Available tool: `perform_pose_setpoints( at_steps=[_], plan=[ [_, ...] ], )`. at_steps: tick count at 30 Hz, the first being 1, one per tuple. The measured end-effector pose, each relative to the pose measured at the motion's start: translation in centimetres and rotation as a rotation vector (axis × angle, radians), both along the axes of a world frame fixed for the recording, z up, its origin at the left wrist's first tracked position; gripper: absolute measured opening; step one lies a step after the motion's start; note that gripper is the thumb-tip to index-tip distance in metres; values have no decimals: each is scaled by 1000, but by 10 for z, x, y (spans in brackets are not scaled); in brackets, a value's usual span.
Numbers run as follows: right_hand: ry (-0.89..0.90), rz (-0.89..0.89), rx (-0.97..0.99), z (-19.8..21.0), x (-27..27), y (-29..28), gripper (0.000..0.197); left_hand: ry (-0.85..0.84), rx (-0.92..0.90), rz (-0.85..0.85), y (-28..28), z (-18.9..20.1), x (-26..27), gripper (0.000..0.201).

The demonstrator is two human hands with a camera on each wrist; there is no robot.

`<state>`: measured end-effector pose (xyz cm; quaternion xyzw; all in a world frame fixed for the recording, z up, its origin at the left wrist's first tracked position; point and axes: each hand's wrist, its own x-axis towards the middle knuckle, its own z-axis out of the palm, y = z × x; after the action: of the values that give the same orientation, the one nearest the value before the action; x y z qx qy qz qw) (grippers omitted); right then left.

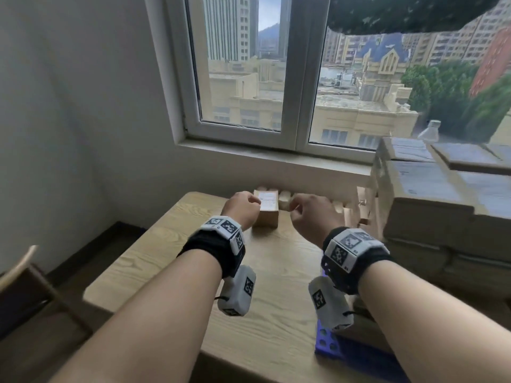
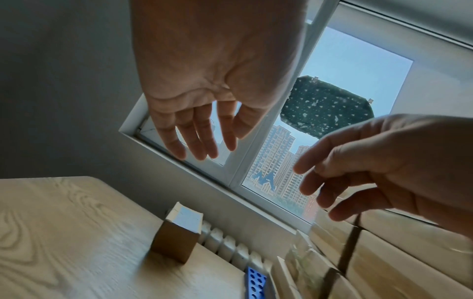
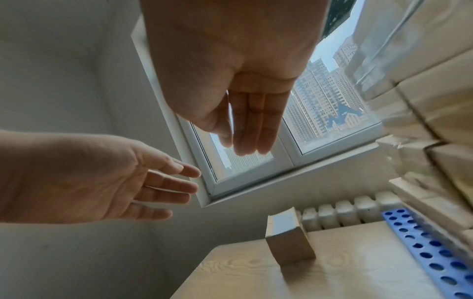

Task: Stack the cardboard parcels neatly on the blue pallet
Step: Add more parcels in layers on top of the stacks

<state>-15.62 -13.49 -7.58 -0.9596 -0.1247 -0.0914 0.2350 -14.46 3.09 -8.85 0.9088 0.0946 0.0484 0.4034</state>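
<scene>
One small cardboard parcel with a white label on top stands alone near the far edge of the wooden table. My left hand hovers just left of it and my right hand just right of it, both raised above the tabletop. In the wrist views, the left hand and right hand have straight, relaxed fingers holding nothing, clear of the parcel. The blue perforated pallet lies at the table's right, with a tall stack of cardboard parcels on it.
A white radiator runs behind the table under the window sill. A wall closes the left side. A dark chair stands at the lower left. The parcel stack rises high beside my right arm.
</scene>
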Motion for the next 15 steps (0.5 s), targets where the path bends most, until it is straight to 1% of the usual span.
perform_pose_setpoints(
  at_steps=[4, 7, 10, 15],
  plan=[
    [27, -56, -39, -20, 31, 59, 27, 36, -39, -25, 56, -17, 29, 26],
    [64, -110, -62, -34, 50, 88, 27, 62, -53, -49, 82, -31, 52, 26],
    [145, -173, -30, -49, 68, 101, 24, 113, -65, -68, 95, -47, 71, 25],
    [300, -227, 20, -75, 106, 102, 21, 193, -100, -103, 102, -70, 108, 25]
  ],
)
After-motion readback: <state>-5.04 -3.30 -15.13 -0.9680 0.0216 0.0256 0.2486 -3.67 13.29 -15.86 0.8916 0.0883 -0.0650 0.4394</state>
